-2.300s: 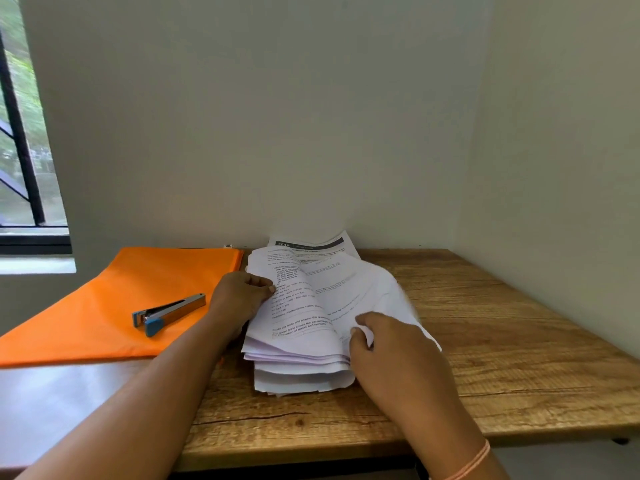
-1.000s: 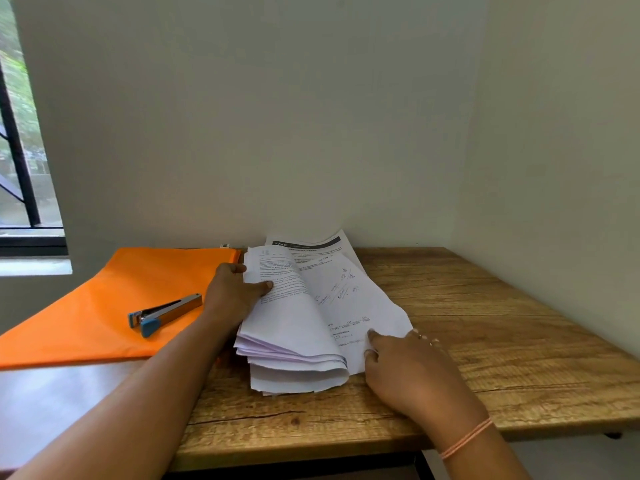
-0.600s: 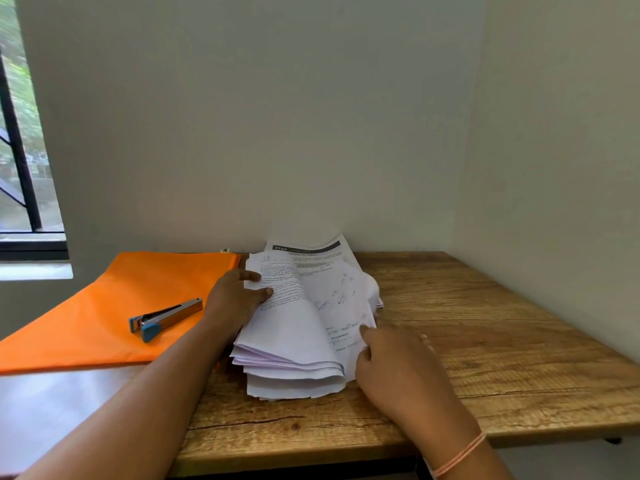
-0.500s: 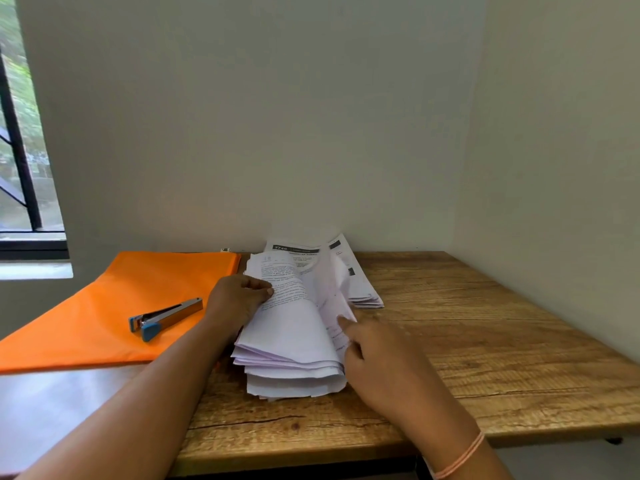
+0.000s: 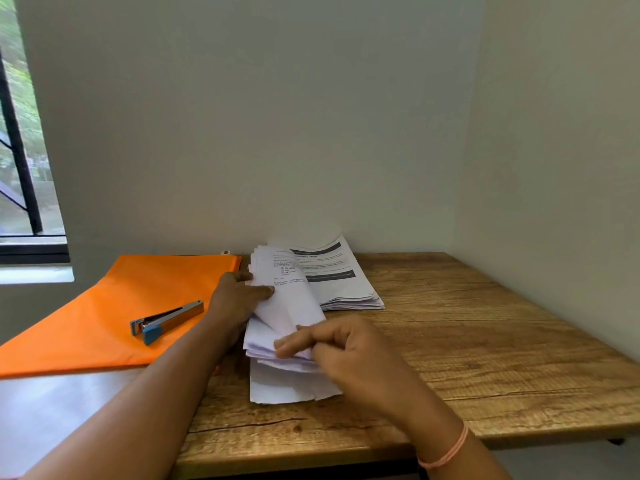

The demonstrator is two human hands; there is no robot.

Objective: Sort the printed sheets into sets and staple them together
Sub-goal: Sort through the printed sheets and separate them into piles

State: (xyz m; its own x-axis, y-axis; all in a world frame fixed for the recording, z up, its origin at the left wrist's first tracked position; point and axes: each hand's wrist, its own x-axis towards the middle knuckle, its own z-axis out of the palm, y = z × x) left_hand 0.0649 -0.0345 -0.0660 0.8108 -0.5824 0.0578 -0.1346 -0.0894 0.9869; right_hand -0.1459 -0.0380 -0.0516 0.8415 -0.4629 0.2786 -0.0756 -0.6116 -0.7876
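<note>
A thick stack of printed sheets [image 5: 287, 382] lies on the wooden table [image 5: 467, 341] in front of me. Its upper sheets [image 5: 291, 303] are curled up and over toward the left. My left hand [image 5: 239, 299] grips that curled bundle at its left edge, thumb on top. My right hand [image 5: 343, 355] is at the bundle's near edge, its fingertips pinching the edges of the sheets. A second, flatter pile of printed sheets [image 5: 343, 278] with dark header bars lies behind, against the wall. A blue and grey stapler [image 5: 166, 322] lies to the left on an orange folder [image 5: 104, 317].
The orange folder covers the table's left part, beside a window [image 5: 20, 168]. Walls close off the table at the back and on the right. Bare wood shows to the right of the sheets. The table's front edge runs just below my forearms.
My right hand turned one sheet over from the right onto the curled bundle, then dropped to the bundle's near edge. The rear pile came into full view. My left hand kept its grip.
</note>
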